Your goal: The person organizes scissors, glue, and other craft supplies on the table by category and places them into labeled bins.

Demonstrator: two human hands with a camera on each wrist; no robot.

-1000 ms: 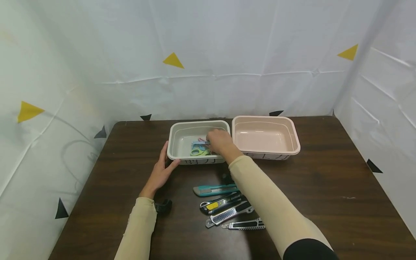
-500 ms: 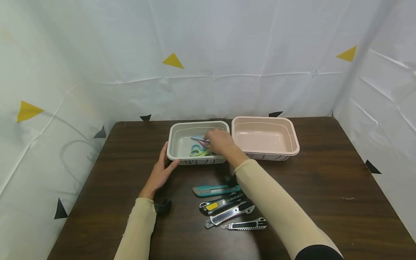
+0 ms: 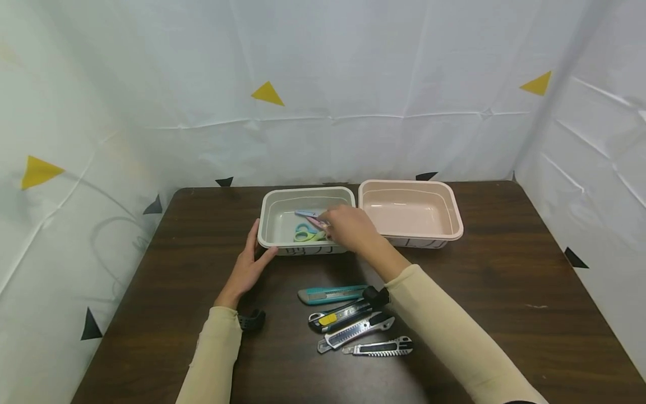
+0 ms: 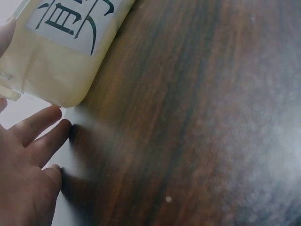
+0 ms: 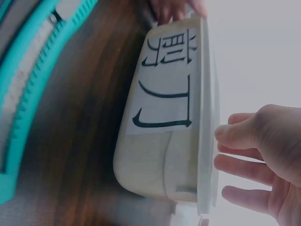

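A cream bin (image 3: 305, 192) with a black-lettered label stands mid-table and holds blue-green scissors (image 3: 305, 234) and pink scissors (image 3: 313, 217). My left hand (image 3: 247, 264) rests against the bin's near left corner with straight fingers, thumb on the front wall. In the left wrist view, the left hand (image 4: 28, 155) lies beside the bin (image 4: 61, 61). My right hand (image 3: 348, 227) hovers over the bin's near right rim, close to the pink scissors. In the right wrist view its fingers (image 5: 244, 165) are spread and hold nothing, just past the bin's rim (image 5: 204, 117).
A pink bin (image 3: 410, 185) stands right of the cream one, with nothing in it. Several utility knives lie on the dark wooden table nearer me: a teal one (image 3: 330, 293), a black-and-yellow one (image 3: 343, 313) and two silver ones (image 3: 355, 330). White sheets wall the table.
My right hand has drawn back out of the cream bin toward its near right rim, uncovering the pink scissors. The left hand has stayed at the corner.
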